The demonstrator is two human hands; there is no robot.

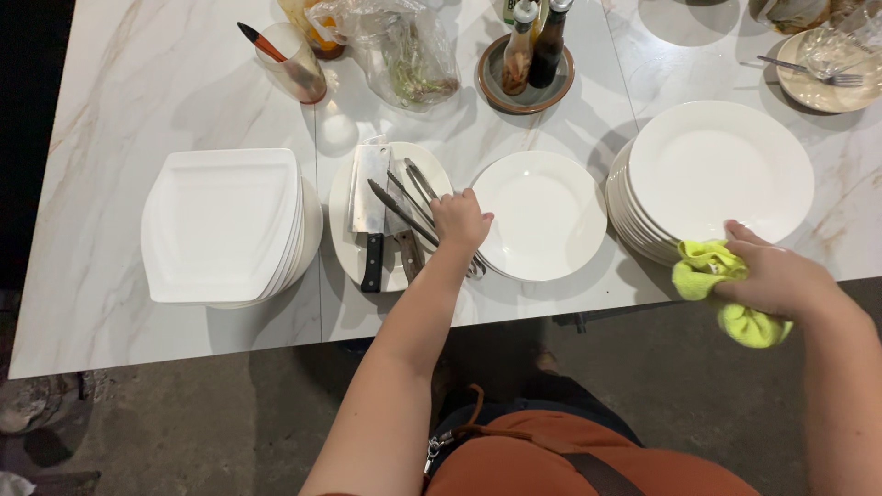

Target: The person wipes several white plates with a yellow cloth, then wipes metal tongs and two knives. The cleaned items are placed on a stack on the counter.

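Observation:
My left hand (459, 220) rests on the right edge of an oval white plate (344, 241) that carries a cleaver (370, 197), a knife (397, 213) and metal tongs (421, 184); its fingers close over the tongs. A round white plate (544, 213) lies just right of that hand. My right hand (776, 278) grips a yellow-green cloth (712, 276) at the near edge of a tall stack of round white plates (718, 170).
A stack of square white plates (220, 225) sits at the left. Farther back stand a glass with a utensil (296, 62), a plastic bag (404, 50), a tray with two bottles (528, 60), and a plate with a fork (818, 73). The marble table edge (276, 344) runs near me.

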